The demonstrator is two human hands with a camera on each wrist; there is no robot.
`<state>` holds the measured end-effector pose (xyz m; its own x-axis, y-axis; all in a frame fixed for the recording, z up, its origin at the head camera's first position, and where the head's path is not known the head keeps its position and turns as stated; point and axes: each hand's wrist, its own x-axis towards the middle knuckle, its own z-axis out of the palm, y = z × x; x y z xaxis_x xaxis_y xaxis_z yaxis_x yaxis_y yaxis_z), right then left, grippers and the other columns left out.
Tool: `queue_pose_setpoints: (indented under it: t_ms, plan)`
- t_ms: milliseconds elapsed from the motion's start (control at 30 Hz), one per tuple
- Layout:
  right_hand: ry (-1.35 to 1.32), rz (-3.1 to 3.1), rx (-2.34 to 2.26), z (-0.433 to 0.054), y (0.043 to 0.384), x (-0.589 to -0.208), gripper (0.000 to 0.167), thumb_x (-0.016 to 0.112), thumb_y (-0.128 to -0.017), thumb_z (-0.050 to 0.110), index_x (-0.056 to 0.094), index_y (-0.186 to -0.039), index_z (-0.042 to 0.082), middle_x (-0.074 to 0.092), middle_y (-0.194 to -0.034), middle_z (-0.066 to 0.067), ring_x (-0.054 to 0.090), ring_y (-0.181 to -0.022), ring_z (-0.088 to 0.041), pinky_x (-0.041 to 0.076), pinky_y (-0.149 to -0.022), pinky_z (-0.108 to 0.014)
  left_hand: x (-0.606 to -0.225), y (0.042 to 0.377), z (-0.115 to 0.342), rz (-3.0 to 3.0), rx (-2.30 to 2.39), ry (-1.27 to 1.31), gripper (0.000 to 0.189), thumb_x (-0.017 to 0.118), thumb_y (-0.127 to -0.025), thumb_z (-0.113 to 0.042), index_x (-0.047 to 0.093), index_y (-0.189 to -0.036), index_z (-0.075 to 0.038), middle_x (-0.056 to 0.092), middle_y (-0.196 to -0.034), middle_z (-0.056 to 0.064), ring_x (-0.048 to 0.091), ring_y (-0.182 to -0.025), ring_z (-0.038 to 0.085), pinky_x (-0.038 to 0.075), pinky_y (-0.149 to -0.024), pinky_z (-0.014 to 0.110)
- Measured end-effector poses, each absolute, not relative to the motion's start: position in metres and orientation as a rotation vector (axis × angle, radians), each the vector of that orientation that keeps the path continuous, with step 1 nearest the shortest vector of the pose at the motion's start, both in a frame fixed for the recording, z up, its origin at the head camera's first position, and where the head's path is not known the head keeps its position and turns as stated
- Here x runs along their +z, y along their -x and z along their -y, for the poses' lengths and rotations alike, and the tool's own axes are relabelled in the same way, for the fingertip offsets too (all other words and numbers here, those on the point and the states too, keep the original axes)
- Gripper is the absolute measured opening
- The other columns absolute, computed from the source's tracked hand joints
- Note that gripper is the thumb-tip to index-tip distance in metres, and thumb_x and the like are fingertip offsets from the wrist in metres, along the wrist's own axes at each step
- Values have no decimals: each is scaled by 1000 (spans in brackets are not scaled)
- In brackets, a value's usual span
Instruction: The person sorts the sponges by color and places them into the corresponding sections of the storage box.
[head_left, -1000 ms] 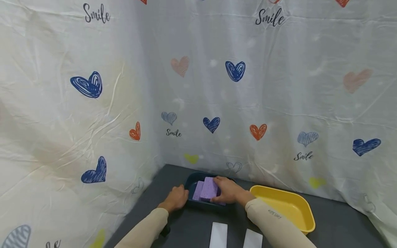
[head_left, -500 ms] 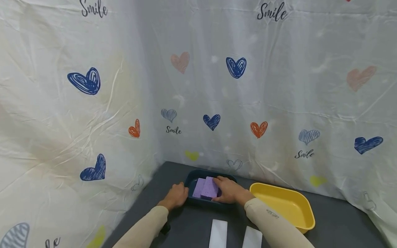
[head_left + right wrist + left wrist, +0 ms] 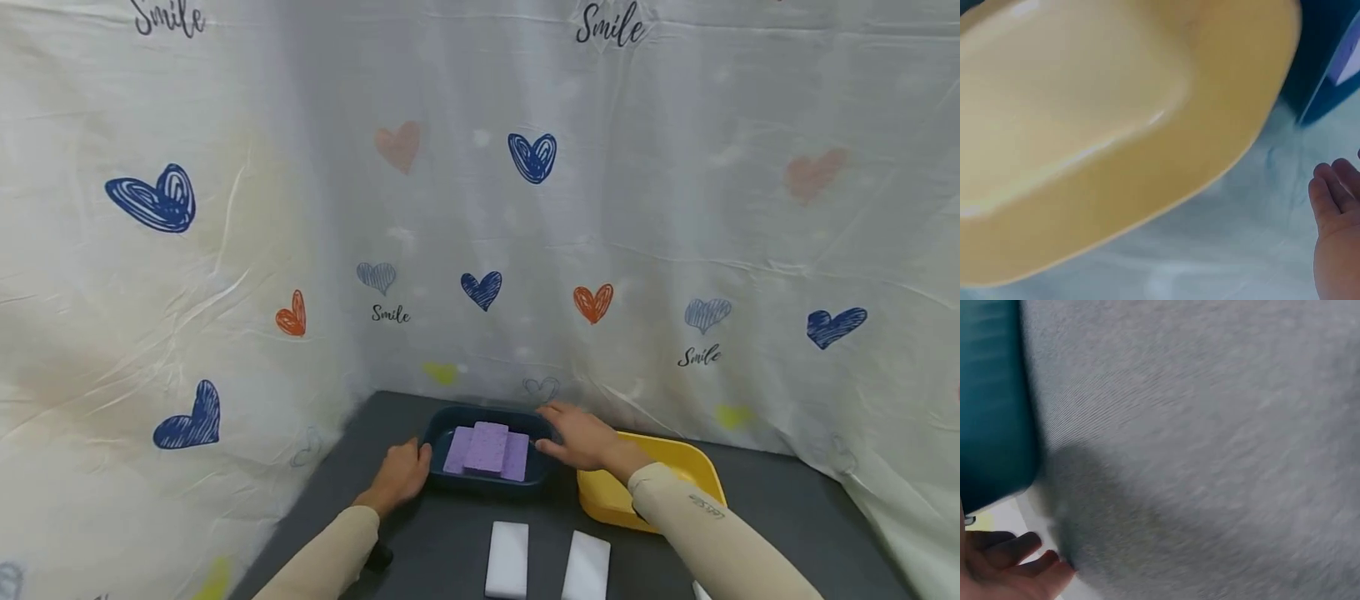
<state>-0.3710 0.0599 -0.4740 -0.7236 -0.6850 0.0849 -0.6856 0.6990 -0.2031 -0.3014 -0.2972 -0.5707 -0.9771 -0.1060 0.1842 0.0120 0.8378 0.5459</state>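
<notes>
Three purple sponge-like blocks lie in a dark blue tray [image 3: 487, 487]: one on top [image 3: 487, 446], over a left block [image 3: 457, 450] and a right block [image 3: 516, 456]. My left hand [image 3: 399, 473] is at the tray's left end, thumb side right by the rim. In the left wrist view its fingers [image 3: 1015, 553] are loosely bent beside the tray's outer wall [image 3: 997, 406] and hold nothing. My right hand [image 3: 581, 437], fingers spread and nothing in it, is at the tray's right end. The right wrist view shows its fingers [image 3: 1335, 190] apart from the tray.
A yellow tray [image 3: 618, 510] stands right of the blue one, partly under my right forearm. Two white blocks [image 3: 507, 558] [image 3: 586, 567] lie on the dark table nearer me, and a white corner [image 3: 701, 590] shows by the sleeve. A heart-printed curtain [image 3: 480, 208] hangs behind.
My right hand has let go of the top purple block and moved right to the tray's end. The block now sits centred over the other two. The view has turned slightly right.
</notes>
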Motion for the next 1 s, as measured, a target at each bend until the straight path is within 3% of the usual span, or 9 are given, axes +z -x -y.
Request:
queue_pose_setpoints:
  t_ms: [100, 367, 633, 800, 1000]
  plan:
    - [-1126, 2911, 380, -85, 374, -469, 65, 65, -109, 43, 52, -161, 7, 54, -164, -17, 53, -151, -39, 42, -126, -59, -572, 295, 301, 2730, -828, -57, 64, 44, -117, -37, 53, -149, 17, 62, -145, 39, 64, -131, 56, 51, -109, 71]
    - [-968, 2993, 438, -154, 381, -463, 65, 64, -111, 38, 49, -161, -1, 50, -165, -24, 51, -151, -46, 40, -125, -64, -555, 279, 300, 2592, -881, 24, 61, 53, -115, -28, 41, -163, 8, 47, -165, 32, 48, -151, 52, 39, -124, 68]
    - [-830, 2966, 394, -210, 376, -472, 62, 66, -109, 37, 55, -156, -2, 57, -157, -26, 56, -144, -48, 44, -120, -66, -537, 260, 276, 2477, -838, 350, 66, 69, -106, -25, 47, -163, 0, 56, -162, 24, 57, -146, 48, 47, -116, 69]
    - [-752, 2961, 418, -238, 371, -477, 59, 65, -110, 32, 54, -154, -5, 58, -155, -28, 56, -143, -49, 44, -120, -67, -524, 244, 251, 2462, -826, 611, 68, 73, -101, -24, 50, -162, -4, 59, -160, 18, 62, -143, 42, 53, -111, 67]
    - [-695, 2955, 485, -263, 364, -482, 58, 67, -108, 28, 55, -151, -8, 59, -152, -31, 57, -139, -53, 45, -117, -70, -521, 229, 227, 2476, -822, 862, 76, 76, -98, -26, 46, -167, -14, 57, -164, 11, 60, -146, 35, 54, -113, 61]
